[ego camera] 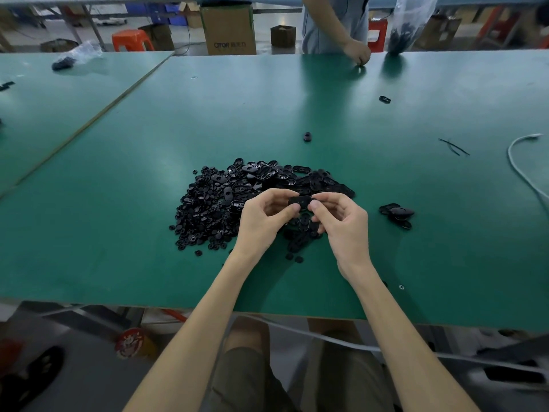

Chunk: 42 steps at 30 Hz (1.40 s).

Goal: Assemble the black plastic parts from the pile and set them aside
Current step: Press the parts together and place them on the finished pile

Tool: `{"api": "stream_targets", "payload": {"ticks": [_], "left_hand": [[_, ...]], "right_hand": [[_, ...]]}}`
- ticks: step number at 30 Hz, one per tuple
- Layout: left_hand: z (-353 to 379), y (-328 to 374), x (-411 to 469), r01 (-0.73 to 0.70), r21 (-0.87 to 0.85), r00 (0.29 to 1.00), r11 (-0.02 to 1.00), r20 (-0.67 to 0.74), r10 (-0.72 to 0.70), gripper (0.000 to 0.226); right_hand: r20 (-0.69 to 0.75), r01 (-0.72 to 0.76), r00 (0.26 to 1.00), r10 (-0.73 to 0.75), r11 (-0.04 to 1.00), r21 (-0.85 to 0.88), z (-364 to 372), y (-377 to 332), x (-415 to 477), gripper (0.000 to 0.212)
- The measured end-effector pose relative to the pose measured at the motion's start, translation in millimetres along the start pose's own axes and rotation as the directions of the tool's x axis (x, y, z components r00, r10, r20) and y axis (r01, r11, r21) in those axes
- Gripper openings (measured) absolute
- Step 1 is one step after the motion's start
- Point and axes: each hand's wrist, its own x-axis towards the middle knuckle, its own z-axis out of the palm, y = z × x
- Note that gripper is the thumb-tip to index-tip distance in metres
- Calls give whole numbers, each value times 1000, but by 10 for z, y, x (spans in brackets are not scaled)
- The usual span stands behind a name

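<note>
Black oval part (300,201) pinched between left hand (263,217) and right hand (341,221) above pile (225,203).

cardboard box (228,28), printed "OTOR"

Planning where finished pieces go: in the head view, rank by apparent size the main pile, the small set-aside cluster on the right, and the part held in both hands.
1. Main pile, largest by far.
2. Set-aside cluster.
3. Held part, though it sits nearer the camera, so the order of the last two is unsure.
</note>
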Motion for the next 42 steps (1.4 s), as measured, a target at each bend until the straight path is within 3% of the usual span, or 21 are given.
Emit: {"api": "stream_targets", "payload": {"ticks": [6, 15, 20, 32, 42], "left_hand": [[3, 15, -6, -2, -4, 1000, 1000, -4, 2, 22], [-8, 12, -9, -13, 2, 1000, 1000, -7, 13, 22], [-8, 3, -9, -12, -9, 1000, 1000, -4, 12, 22], [0, -32, 5, -7, 31, 999, 999, -43, 8, 18], [-4, 0, -9, -28, -6, 999, 1000, 30, 28, 17]], "right_hand": [[7, 26, 1000, -26, 1000, -8, -5, -9, -3, 22], [1, 16, 1000, -16, 1000, -9, -1, 7, -5, 3], [-20, 17, 1000, -16, 1000, 26, -3, 5, -2, 6], [9, 14, 1000, -14, 1000, -26, 15, -7, -10, 9], [26, 53, 998, -50, 990, -129, 7, -33, -20, 15]]}}
